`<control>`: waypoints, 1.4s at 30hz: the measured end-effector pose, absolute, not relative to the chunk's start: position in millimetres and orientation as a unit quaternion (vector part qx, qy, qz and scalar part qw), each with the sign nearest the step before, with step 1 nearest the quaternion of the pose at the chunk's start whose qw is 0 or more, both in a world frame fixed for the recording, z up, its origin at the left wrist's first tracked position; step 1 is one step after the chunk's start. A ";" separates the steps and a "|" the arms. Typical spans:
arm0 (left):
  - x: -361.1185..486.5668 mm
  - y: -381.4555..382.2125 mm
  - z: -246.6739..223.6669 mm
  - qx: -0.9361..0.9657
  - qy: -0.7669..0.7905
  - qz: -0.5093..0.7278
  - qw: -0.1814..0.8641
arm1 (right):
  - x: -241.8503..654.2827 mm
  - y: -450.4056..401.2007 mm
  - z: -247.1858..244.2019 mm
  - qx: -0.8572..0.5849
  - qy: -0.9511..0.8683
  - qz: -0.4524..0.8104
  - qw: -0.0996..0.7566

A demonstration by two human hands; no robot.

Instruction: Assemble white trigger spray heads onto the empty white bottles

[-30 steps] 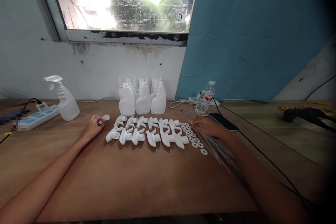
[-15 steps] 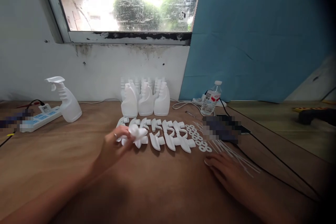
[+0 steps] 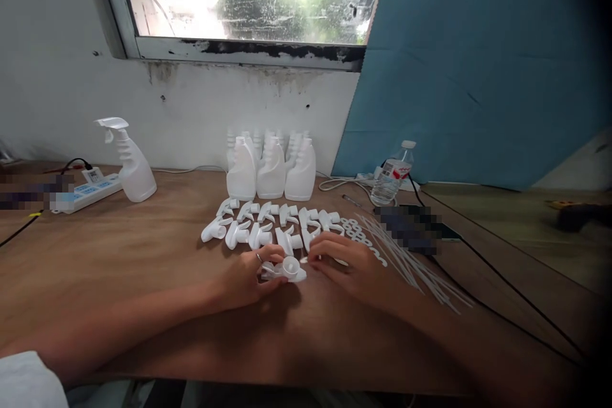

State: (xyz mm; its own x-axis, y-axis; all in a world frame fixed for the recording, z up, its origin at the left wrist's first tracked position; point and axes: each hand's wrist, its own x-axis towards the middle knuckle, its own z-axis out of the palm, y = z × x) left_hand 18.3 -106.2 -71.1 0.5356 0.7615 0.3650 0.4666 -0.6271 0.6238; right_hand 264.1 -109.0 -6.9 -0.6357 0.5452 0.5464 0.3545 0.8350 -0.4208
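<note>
A white trigger spray head [image 3: 291,266] is gripped by the fingers of my left hand [image 3: 248,280], its round collar opening turned up toward me. Just right of that collar, my right hand [image 3: 351,268] pinches a small white ring washer [image 3: 304,260], apart from the head by a narrow gap. Beyond both hands lie two rows of white trigger spray heads [image 3: 261,236]. My right hand partly hides the near row's right end. More white washers [image 3: 366,239] lie behind that hand, and thin white dip tubes [image 3: 415,264] spread out to its right.
White bottles without tops [image 3: 299,169] stand grouped by the wall. At left are a bottle with a spray head fitted [image 3: 136,169] and a power strip [image 3: 90,192]. A water bottle [image 3: 392,175], blurred dark devices [image 3: 411,229] and cables occupy the right side.
My left hand has brought the spray head from over the rows toward me and rightward, collar up. My right hand has carried a washer leftward from the washer pile to the head.
</note>
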 end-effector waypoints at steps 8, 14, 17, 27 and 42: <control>19.5 -107.9 -70.5 0.838 0.384 0.309 0.235 | 246.5 -102.9 -27.8 -0.152 -0.909 0.078 0.380; 19.9 -109.9 -68.2 0.845 0.390 0.295 0.217 | 242.3 -98.6 -38.4 -0.158 -0.900 0.056 0.402; 19.0 -109.4 -67.9 0.854 0.372 0.297 0.211 | 242.0 -97.7 -39.3 -0.157 -0.903 0.074 0.392; 18.6 -105.9 -68.3 0.877 0.341 0.280 0.191 | 251.5 -98.7 -27.1 -0.164 -0.927 0.095 0.323; 20.5 -105.3 -66.7 0.884 0.302 0.308 0.181 | 245.5 -107.1 -41.4 -0.237 -0.935 -0.051 0.258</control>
State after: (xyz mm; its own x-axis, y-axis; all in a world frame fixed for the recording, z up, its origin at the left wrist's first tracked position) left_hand 20.5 -105.3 -66.7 0.6274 0.6461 0.4345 0.4229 -0.7513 0.5066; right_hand 245.5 -107.1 -41.4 -0.7546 0.4176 0.5061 0.4706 0.8820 -0.0261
